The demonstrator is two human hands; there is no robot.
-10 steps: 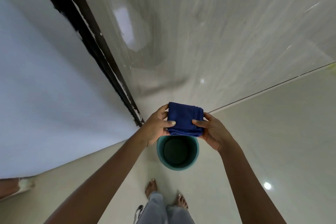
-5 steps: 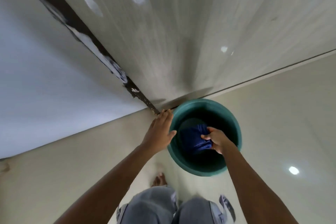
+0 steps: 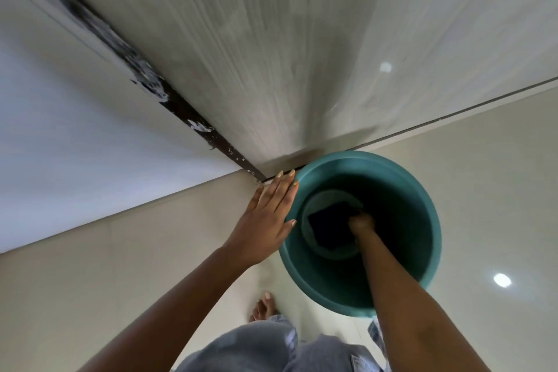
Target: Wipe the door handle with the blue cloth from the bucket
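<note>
The cloth [image 3: 330, 228] lies at the bottom of the bucket [image 3: 416, 190], just left of the right hand [image 3: 361, 224], whose fingers are closed on its edge. The left hand [image 3: 265, 220] is flat and spread wide, fingers straight, against the bucket's outer left rim. Beyond its fingertips stands the door [image 3: 271, 54]; a bare foot [image 3: 264, 306] shows below it.

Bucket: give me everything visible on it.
The bucket is teal, round and open-topped, plastic by its look, with a smooth rim and a dark inside. It stands upright on the pale floor beside the door's bottom edge. The left hand lies flat, fingers straight, on its outer wall. The right hand reaches down inside, on the blue cloth at the bottom. No water is discernible.
</note>
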